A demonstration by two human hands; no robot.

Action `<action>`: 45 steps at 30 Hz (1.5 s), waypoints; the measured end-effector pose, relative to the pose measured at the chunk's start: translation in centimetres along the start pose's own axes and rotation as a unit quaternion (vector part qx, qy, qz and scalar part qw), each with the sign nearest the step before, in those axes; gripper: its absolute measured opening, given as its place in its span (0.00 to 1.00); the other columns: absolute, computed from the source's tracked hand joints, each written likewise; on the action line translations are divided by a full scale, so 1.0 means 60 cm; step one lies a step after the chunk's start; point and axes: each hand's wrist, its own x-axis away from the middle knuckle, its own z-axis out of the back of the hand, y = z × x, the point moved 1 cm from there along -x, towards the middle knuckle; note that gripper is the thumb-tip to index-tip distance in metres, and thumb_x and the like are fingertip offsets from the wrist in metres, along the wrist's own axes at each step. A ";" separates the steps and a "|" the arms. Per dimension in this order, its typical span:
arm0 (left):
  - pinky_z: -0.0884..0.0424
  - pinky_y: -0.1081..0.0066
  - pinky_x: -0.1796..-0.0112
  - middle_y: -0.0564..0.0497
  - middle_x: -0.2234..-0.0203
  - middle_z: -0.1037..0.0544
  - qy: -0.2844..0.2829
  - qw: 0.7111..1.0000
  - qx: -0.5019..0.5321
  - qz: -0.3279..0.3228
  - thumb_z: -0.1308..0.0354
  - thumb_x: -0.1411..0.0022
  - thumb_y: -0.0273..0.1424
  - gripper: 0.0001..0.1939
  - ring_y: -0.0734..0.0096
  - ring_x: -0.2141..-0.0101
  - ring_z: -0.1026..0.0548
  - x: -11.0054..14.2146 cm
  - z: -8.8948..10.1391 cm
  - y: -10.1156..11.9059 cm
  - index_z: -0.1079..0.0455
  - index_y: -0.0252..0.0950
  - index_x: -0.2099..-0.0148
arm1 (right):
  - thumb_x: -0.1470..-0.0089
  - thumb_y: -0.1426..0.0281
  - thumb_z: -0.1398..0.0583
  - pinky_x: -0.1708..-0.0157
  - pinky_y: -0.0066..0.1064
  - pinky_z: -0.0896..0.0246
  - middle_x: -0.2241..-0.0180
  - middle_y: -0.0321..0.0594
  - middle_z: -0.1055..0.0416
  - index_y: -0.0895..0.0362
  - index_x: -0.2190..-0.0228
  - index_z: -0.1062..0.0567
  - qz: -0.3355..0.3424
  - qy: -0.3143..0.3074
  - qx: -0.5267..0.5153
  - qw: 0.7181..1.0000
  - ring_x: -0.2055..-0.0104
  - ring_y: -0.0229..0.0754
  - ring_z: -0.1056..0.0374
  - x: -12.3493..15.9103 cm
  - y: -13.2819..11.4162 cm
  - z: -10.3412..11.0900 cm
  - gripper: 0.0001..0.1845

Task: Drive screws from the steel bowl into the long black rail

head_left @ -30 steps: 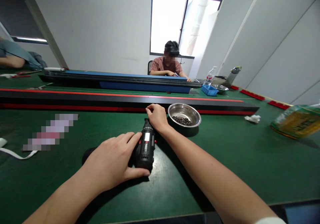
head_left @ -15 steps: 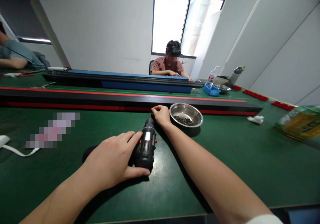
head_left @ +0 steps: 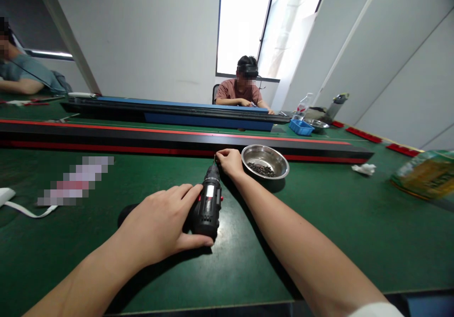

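A black cordless drill (head_left: pixel 207 208) lies on its side on the green table, its bit pointing away from me. My left hand (head_left: pixel 159 225) is wrapped round it, thumb behind the body. At the tip of the bit, my right hand (head_left: pixel 230 162) pinches something too small to make out, perhaps a screw. Right beside that hand stands a steel bowl (head_left: pixel 265 149) with many small dark screws (head_left: pixel 261 169) in it. Just beyond the bit runs a long black bar with red stripes (head_left: pixel 170 142).
Behind the bar lies a long blue and black piece (head_left: pixel 209 119). A blue basket (head_left: pixel 301 127) and a bottle (head_left: pixel 303 105) stand at the back right. A crumpled tissue (head_left: pixel 363 169) and a yellow-green bag (head_left: pixel 427 175) lie to the right. Across the table sits a person (head_left: pixel 234 90).
My view has shifted very slightly. Both hands and the drill keep nearly the same place, with the right fingers still at the bit.
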 end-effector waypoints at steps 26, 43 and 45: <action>0.22 0.48 0.48 0.40 0.38 0.22 -0.004 1.000 0.010 0.006 0.35 0.46 0.64 0.48 0.42 0.44 0.20 0.000 0.003 0.002 0.34 0.43 0.31 | 0.42 0.76 0.38 0.49 0.28 0.28 0.59 0.44 0.15 0.59 0.60 0.13 0.017 -0.009 0.034 0.999 0.56 0.42 0.19 0.016 -0.020 0.013 0.13; 0.22 0.50 0.48 0.39 0.37 0.23 -0.008 1.000 0.003 0.008 0.36 0.45 0.64 0.46 0.41 0.44 0.20 0.000 0.007 0.003 0.34 0.44 0.32 | 0.44 0.76 0.39 0.43 0.37 0.27 0.55 0.43 0.16 0.57 0.54 0.16 0.025 -0.009 -0.028 0.999 0.54 0.43 0.18 -0.001 0.007 -0.003 0.18; 0.22 0.50 0.48 0.39 0.37 0.23 -0.010 1.000 0.001 0.009 0.36 0.45 0.64 0.46 0.42 0.44 0.20 0.000 0.006 0.003 0.34 0.44 0.32 | 0.44 0.77 0.39 0.44 0.37 0.26 0.56 0.43 0.16 0.57 0.53 0.16 0.026 -0.016 -0.036 0.999 0.55 0.43 0.18 -0.001 0.006 -0.003 0.18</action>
